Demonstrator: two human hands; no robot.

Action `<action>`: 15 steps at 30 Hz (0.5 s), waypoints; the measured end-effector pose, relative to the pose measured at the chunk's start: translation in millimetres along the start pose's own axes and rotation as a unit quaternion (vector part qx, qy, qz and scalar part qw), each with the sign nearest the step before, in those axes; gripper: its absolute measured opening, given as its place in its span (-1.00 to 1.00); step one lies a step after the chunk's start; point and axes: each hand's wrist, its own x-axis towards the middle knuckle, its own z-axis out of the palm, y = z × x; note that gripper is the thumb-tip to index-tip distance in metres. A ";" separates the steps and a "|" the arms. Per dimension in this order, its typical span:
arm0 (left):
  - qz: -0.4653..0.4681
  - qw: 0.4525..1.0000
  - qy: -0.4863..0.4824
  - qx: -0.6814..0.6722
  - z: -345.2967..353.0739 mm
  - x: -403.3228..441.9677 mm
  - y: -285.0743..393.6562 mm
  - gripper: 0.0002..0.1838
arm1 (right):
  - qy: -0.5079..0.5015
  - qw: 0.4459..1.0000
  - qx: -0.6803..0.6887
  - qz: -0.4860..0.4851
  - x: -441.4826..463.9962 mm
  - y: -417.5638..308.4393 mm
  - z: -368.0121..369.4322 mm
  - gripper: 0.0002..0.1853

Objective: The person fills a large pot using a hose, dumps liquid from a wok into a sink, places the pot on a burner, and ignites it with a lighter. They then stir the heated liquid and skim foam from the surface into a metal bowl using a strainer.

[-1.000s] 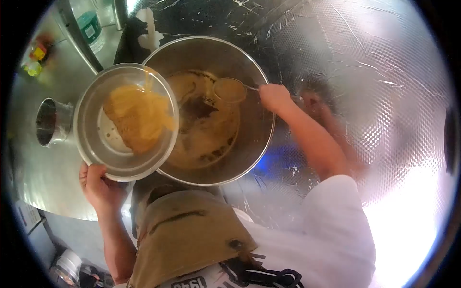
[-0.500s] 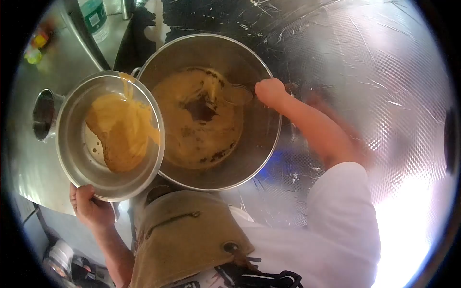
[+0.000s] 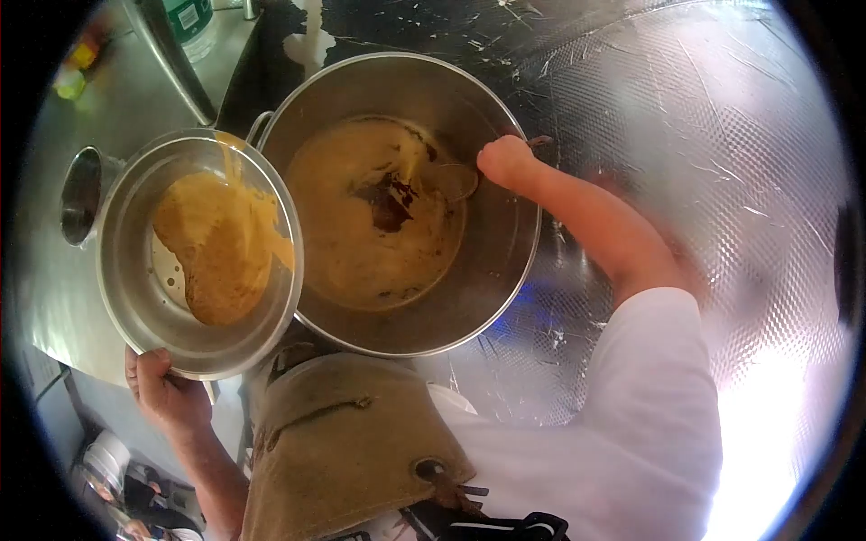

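My left hand (image 3: 167,388) is closed on the near rim of a metal basin (image 3: 135,311), thumb on top. The basin holds yellow-brown liquid (image 3: 225,261) and overlaps the left rim of a large metal pot (image 3: 501,270). Foamy brown liquid (image 3: 361,261) with a dark patch in the middle lies in the pot. At the pot's right rim my right hand (image 3: 507,162) is wrapped round the handle of a ladle (image 3: 457,182). The ladle's round bowl is at the liquid's right edge, and a bit of handle shows beyond my fist.
A metal cup (image 3: 83,194) stands on the steel counter (image 3: 63,298) left of the basin. Behind it are a bent metal pipe (image 3: 171,68) and a plastic bottle with a green label (image 3: 189,27). A textured metal surface (image 3: 722,180) extends to the right.
The view has shifted slightly. The foam and the dark patch in the pot have changed shape. Both hands keep their grips, with the ladle in nearly the same place.
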 end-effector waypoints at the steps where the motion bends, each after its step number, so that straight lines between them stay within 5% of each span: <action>1: -0.003 1.000 0.001 0.001 -0.7 -1.2 -1.8 -0.79 | -0.007 1.000 0.006 -0.011 1.1 0.9 4.3 -0.87; 7: -0.150 0.967 -0.021 -0.204 -5.1 -3.3 6.6 -0.83 | -0.046 0.996 0.036 -0.063 0.8 -9.5 22.9 -0.86; 10: -0.058 0.994 -0.041 -0.086 -4.1 -8.5 2.4 -0.83 | -0.051 0.993 0.056 -0.091 -5.5 -18.1 26.1 -0.82; 12: 0.124 0.976 -0.079 0.160 -14.3 -8.6 -8.9 -0.81 | -0.048 0.992 0.077 -0.093 -7.9 -25.0 33.8 -0.81; 14: 0.120 0.968 -0.076 0.207 -18.5 -8.6 -10.7 -0.80 | -0.035 0.990 0.108 -0.079 -7.1 -33.7 46.7 -0.82; 15: 0.025 0.989 -0.055 0.135 -19.1 -8.9 -8.2 -0.79 | -0.045 0.990 0.108 -0.083 -7.2 -37.3 49.6 -0.82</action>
